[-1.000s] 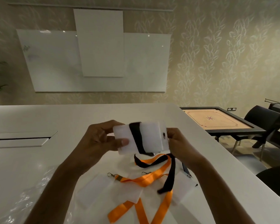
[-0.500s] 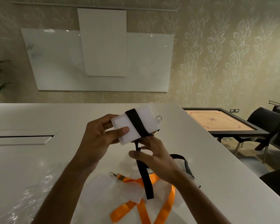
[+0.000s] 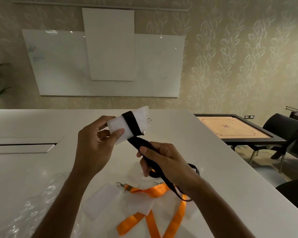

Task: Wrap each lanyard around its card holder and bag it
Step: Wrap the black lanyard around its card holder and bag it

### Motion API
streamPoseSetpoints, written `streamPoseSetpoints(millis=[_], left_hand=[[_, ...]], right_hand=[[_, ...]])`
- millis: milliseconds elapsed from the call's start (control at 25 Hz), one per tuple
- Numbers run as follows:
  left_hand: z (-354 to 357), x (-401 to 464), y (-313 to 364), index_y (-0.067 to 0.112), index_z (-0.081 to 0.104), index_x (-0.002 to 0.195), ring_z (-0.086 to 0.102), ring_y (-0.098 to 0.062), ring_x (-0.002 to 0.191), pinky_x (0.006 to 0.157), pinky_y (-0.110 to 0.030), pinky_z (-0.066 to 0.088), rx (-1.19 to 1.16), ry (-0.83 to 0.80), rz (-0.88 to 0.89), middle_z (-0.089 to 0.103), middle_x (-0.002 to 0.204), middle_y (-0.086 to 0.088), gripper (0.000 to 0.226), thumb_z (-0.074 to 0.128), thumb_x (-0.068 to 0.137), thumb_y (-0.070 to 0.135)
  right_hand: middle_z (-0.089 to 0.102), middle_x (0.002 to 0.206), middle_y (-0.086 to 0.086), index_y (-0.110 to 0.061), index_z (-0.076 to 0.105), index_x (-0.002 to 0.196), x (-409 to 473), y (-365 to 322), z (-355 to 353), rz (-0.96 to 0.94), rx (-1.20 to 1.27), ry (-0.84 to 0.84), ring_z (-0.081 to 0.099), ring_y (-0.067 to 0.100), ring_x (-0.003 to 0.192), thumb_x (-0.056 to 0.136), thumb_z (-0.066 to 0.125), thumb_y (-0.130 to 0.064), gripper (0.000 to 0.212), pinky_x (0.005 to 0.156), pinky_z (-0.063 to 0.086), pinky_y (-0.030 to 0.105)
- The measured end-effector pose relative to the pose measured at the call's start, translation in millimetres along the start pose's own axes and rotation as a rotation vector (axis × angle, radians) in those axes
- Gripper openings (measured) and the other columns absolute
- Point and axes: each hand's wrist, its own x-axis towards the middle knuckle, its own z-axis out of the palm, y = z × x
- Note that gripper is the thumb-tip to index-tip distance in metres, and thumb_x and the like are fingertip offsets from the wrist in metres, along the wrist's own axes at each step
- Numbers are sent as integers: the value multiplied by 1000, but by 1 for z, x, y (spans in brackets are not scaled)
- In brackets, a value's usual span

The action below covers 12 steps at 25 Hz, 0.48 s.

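Currently: left hand point(image 3: 93, 145) pinching card holder point(image 3: 127, 125) | right hand point(image 3: 163, 158) gripping black lanyard point(image 3: 141, 143) at 5 o'clock | plastic bags point(image 3: 24, 212) contents indiscernible.

I see a frosted card holder point(image 3: 136, 121) banded by its black lanyard point(image 3: 132, 123), held in my left hand point(image 3: 93, 148), strap trailing through my right hand point(image 3: 163, 160).
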Motion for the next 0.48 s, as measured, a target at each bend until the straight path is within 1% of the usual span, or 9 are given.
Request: streamPoseSetpoints(millis=[80, 120, 200, 240, 280, 360, 480], left_hand=[[0, -2, -1, 23, 65, 101, 69, -1, 79, 63, -15, 55, 61, -37, 63, 70, 86, 14, 20, 72, 82, 20], [0, -2, -1, 22, 65, 102, 68, 0, 80, 65, -13, 54, 87, -82, 96, 70, 87, 12, 20, 71, 83, 19], [1, -5, 0, 22, 67, 103, 68, 2, 83, 71, -11, 53, 129, -214, 138, 71, 87, 12, 23, 71, 84, 10], [2, -6, 2, 23, 68, 102, 68, 2, 84, 74, -12, 53, 138, -293, 136, 71, 87, 14, 25, 70, 84, 5], [3, -7, 3, 24, 69, 100, 69, 1, 85, 76, -14, 54, 130, -372, 120, 72, 87, 14, 27, 69, 84, 3], [5, -9, 5, 23, 70, 99, 70, -4, 88, 78, -18, 55, 54, -511, 69, 74, 89, 11, 28, 69, 83, 0], [8, -11, 9, 13, 71, 102, 70, -15, 92, 78, -21, 54, -108, -682, 39, 74, 96, 1, 22, 68, 84, 0]], right_hand=[[57, 62, 3, -4, 65, 93, -4, -9, -3, -20, 32, 6, 52, 14, 53, 101, 52, -17, 20, 56, 41, 25], [55, 62, 2, -2, 65, 94, -6, -13, -6, -38, 39, 11, 50, 14, 53, 99, 55, -19, 21, 54, 40, 25], [55, 63, 0, 4, 64, 98, -10, -23, -14, -98, 36, 37, 51, 11, 54, 96, 60, -22, 26, 55, 43, 20], [56, 64, -1, 4, 65, 101, -11, -27, -18, -135, 46, 59, 52, 10, 56, 94, 62, -24, 29, 56, 45, 18], [58, 66, -1, 1, 68, 103, -12, -31, -23, -167, 68, 89, 53, 9, 57, 91, 63, -26, 29, 57, 47, 18], [63, 71, 1, -11, 74, 105, -13, -34, -32, -197, 116, 167, 56, 10, 61, 89, 63, -30, 27, 61, 49, 18], [74, 91, 2, -19, 76, 106, -10, -28, -41, -169, 143, 241, 64, 12, 71, 92, 59, -33, 26, 69, 52, 21]])
